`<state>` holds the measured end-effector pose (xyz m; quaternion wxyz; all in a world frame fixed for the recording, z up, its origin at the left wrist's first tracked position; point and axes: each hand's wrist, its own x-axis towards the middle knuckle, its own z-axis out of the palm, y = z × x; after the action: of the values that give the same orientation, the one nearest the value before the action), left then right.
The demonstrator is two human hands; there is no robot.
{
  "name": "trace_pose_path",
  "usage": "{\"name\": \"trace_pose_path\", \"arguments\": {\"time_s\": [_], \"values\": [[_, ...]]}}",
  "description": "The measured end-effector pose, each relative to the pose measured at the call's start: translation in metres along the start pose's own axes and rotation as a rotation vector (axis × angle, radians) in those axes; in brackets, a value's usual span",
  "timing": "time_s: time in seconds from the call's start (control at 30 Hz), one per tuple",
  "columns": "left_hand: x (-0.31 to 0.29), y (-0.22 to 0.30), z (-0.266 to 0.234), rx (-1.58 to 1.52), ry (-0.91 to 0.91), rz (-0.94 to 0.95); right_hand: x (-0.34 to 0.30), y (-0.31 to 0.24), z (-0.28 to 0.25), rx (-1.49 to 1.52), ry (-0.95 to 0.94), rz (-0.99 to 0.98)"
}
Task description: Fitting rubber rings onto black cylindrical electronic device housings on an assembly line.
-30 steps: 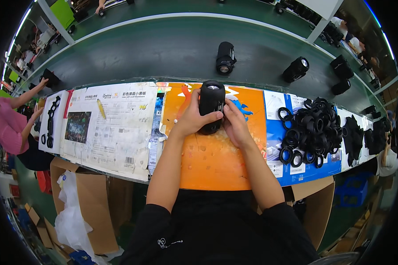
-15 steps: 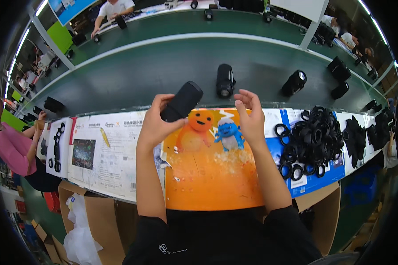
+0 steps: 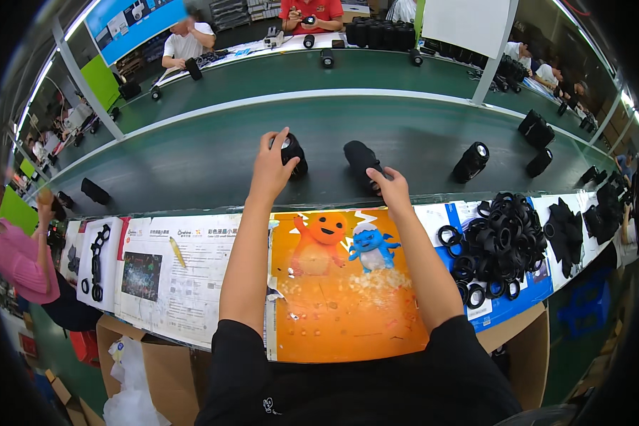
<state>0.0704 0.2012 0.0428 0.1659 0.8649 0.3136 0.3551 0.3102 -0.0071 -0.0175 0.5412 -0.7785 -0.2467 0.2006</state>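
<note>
Forward of the worktable, over the dark green conveyor surface (image 3: 213, 160), both my arms are stretched out. My left hand (image 3: 270, 169) curls its fingers and thumb around a black cylindrical speaker (image 3: 297, 157) with a round silvery end. To its right, my right hand (image 3: 392, 190) grips the near end of a second black cylinder (image 3: 361, 157), apparently also a speaker, which leans at a slant. Its lower end is partly hidden by my fingers. Below my forearms lies an orange board (image 3: 348, 319) with cartoon figures, nothing in hand above it.
At right, a heap of black rings (image 3: 508, 238) sits on a blue sheet (image 3: 500, 312), beside flat black pieces (image 3: 564, 234). More speakers (image 3: 471, 162) stand on the conveyor. White printed sheets (image 3: 177, 284) cover the left table. A co-worker in pink (image 3: 21, 252) is at far left; cardboard boxes (image 3: 167, 376) stand below.
My left hand has gone from above the orange board forward to the conveyor. My right hand, open and empty before, has closed on a black cylinder. The view has tipped upward.
</note>
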Motion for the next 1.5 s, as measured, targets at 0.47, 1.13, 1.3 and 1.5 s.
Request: {"name": "trace_pose_path", "arguments": {"time_s": [0.47, 1.13, 1.3, 1.5], "values": [[-0.135, 0.154, -0.028, -1.45, -0.115, -0.278, -0.205, -0.013, -0.013, 0.544, -0.384, -0.524], [-0.186, 0.092, -0.026, -1.722, 0.02, -0.287, -0.232, 0.011, 0.022, 0.092, -0.396, -0.579], [-0.185, 0.092, -0.027, -1.67, -0.091, -0.308, -0.235, 0.022, 0.024, 0.268, -0.497, -0.475], [-0.185, 0.102, -0.019, -1.63, -0.005, -0.319, -0.247, 0.014, 0.025, 0.18, -0.441, -0.484]]}}
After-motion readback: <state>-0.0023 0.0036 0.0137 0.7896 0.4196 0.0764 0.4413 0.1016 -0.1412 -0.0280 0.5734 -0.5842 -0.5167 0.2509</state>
